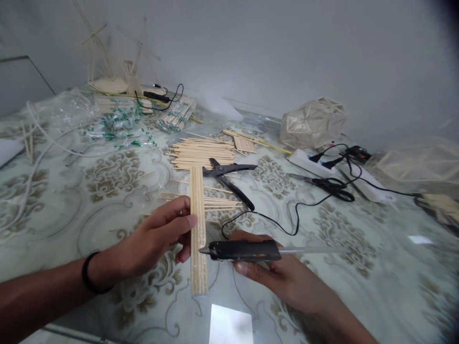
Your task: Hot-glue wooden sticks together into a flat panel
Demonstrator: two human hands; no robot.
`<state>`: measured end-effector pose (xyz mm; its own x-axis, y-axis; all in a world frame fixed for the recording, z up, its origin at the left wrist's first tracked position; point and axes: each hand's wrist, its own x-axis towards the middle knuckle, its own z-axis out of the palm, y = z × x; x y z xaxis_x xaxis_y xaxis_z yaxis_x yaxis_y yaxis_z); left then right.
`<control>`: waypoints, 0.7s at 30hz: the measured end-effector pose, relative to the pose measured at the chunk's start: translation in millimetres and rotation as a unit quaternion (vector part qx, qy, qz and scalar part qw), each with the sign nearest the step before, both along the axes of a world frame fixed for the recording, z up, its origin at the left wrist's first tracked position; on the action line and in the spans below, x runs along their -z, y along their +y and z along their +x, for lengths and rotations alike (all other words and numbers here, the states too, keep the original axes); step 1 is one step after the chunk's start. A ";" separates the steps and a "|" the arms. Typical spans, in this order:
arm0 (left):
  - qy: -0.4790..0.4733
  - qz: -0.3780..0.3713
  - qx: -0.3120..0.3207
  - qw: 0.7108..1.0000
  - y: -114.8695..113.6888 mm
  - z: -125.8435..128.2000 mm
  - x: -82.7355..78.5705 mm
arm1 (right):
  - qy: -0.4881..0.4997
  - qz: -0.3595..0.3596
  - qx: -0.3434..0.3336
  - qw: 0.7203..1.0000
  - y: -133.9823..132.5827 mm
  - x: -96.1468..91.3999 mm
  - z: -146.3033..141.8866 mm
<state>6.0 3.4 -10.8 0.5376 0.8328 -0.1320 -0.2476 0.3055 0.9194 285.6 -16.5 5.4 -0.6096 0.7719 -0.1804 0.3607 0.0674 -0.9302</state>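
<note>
My left hand (161, 234) grips a flat strip of wooden sticks (198, 191) by its left edge, thumb on top. The strip stands lengthwise in front of me, with shiny glue along its face. In my right hand (272, 272) is a black glue gun (245, 250), fingers wrapped round it. Its metal tip touches or nearly touches the strip's right side, and a clear glue stick (311, 249) sticks out of its back. Beyond the strip lie black-handled pliers (233, 177), partly over a pile of loose wooden sticks (204, 152).
Scissors (332, 187) and a white power strip (311, 165) with black cords lie at right. Behind them stands a stick-built polyhedron (313, 123). Plastic wrappers (120, 126), a stick bundle (177, 114) and a second black tool (157, 97) are at back left. The gun's cord (272, 220) crosses the patterned tabletop.
</note>
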 end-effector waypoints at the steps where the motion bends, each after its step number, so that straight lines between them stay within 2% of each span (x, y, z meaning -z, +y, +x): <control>1: 0.001 -0.001 -0.001 1.000 -0.3 -0.1 0.3 | 0.000 0.002 0.000 1.000 0.3 -0.3 -0.2; 21: 0.040 0.002 -0.026 0.999 2.5 2.7 -7.1 | 0.008 -0.018 0.006 1.000 0.9 -7.5 -4.2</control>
<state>8.7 5.9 -3.7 0.4812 0.8598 -0.1705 -0.1881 0.2913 0.9380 281.5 -15.6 12.9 -0.6037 0.7720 -0.1986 0.3467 0.0300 -0.9375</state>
